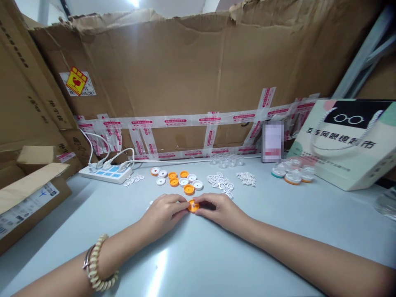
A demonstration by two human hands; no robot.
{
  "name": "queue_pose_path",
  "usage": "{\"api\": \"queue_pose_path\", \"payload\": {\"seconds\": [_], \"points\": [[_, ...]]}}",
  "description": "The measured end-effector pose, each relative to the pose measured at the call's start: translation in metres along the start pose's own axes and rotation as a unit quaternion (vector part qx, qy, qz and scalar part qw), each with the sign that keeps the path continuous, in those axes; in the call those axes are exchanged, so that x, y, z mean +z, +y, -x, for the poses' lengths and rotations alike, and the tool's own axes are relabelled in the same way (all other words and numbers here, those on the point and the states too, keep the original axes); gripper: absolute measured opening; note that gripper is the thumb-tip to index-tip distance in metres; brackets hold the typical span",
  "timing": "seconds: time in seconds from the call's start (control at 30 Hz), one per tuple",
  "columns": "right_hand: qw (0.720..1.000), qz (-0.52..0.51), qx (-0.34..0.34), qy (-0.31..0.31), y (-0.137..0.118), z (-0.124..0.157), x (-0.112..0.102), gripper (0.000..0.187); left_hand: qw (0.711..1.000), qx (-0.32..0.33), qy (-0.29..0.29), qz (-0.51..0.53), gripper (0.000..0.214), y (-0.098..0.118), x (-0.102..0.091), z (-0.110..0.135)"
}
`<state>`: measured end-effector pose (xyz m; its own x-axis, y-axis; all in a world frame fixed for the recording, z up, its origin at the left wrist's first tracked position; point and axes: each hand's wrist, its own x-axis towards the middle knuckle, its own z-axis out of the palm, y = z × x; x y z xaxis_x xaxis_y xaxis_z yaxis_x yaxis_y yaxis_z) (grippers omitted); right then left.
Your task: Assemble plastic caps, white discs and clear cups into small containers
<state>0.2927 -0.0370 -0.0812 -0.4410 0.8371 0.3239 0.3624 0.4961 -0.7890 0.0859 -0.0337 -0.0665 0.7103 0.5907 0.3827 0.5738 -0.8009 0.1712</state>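
Between my two hands, near the middle of the table, is a small round orange cap [194,207] with a white piece inside it. My left hand [167,209] pinches its left edge with thumb and fingertips. From the other side, my right hand [221,209] is closed on the cap's right edge, thumb below and fingers above. Just beyond the fingers lies another orange cap [189,189], in a loose group with white caps [197,185] and more orange ones. Small white gear-like parts [220,181] are heaped to the right of that group.
A power strip [107,173] with plugged cables sits at the left beside an open cardboard box [31,198]. Clear plastic domes [227,160] stand at the back. A phone [272,142], finished capsules [292,175] and a paper bag [343,144] are at the right.
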Motion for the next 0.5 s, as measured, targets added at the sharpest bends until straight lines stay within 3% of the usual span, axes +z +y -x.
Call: {"api": "queue_pose_path", "payload": {"seconds": [0.5], "points": [[0.996,0.067,-0.055,0.001,0.0007,0.0027,0.0004,0.016,0.999,0.024,0.005,-0.039,0.025,0.0047,0.001,0.0017]]}}
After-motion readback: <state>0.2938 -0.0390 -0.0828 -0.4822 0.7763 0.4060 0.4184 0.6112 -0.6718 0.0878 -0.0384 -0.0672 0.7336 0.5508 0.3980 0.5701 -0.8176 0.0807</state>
